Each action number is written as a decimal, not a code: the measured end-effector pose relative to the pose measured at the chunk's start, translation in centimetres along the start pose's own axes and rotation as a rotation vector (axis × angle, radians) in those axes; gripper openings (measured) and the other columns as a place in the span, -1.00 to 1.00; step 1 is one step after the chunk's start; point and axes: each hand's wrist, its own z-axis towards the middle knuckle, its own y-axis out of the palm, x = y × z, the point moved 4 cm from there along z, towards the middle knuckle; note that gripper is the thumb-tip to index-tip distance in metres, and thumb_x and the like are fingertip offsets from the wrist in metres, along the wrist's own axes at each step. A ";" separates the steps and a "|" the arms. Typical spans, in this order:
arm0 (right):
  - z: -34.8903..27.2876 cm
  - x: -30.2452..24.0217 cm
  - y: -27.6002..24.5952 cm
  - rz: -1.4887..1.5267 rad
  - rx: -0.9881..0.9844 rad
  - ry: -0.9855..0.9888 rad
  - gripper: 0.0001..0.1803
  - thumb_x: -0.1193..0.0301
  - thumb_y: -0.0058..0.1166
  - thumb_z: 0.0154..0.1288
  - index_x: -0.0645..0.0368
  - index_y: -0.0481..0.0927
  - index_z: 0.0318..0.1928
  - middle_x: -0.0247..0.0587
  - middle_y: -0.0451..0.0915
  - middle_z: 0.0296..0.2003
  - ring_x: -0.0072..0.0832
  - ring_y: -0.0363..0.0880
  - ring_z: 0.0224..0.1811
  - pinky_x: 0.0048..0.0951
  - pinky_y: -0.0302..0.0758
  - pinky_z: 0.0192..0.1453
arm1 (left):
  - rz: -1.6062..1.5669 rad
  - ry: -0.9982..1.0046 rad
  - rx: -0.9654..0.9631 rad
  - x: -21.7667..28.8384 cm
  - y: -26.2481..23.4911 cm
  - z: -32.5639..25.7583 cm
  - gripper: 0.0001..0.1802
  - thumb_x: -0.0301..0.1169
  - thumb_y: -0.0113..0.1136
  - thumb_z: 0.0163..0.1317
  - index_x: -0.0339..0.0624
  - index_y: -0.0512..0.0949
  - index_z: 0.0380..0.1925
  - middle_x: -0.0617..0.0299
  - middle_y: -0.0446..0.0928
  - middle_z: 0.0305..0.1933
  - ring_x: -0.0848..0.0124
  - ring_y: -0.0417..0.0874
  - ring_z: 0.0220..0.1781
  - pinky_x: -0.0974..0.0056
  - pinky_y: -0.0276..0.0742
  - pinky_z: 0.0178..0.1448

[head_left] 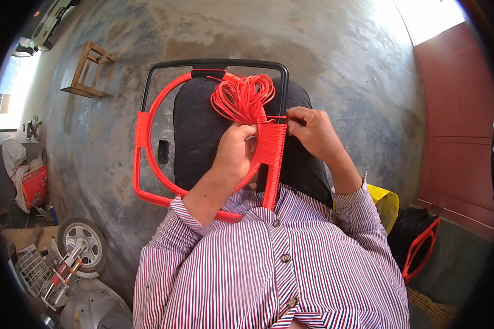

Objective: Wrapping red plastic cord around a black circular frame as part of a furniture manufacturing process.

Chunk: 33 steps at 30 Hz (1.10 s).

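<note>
across the lap, the black frame sits partly wrapped; left fingers grasp its side below the red cord bundle, right fingers pinch a strand. step judged: wrapping; next move likely needs steady tension.

Through one wide head camera, I look down from near above the frame, facing the floor beyond it.

Looks like smooth, low-sheen metal on the black bars of the frame. Glossy and plastic-like — ridged where wound on the frame — in the red cord. Matt and clothlike in the trousers beneath it and the shirt at its lower edge. Wooden, dull in the stool left of it.
</note>
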 end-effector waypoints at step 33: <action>-2.9 -1.9 -6.6 1.114 -0.029 -0.313 -0.78 0.33 0.14 0.14 0.15 0.39 -0.37 -0.16 0.53 -0.24 -0.38 0.51 -0.27 -0.41 0.41 -0.06 | 0.077 -0.102 -0.033 0.8 0.3 -0.3 -0.75 -0.58 -0.14 0.35 -0.26 0.52 -0.09 0.28 0.61 -0.31 0.73 0.23 -0.67 0.63 0.16 -0.63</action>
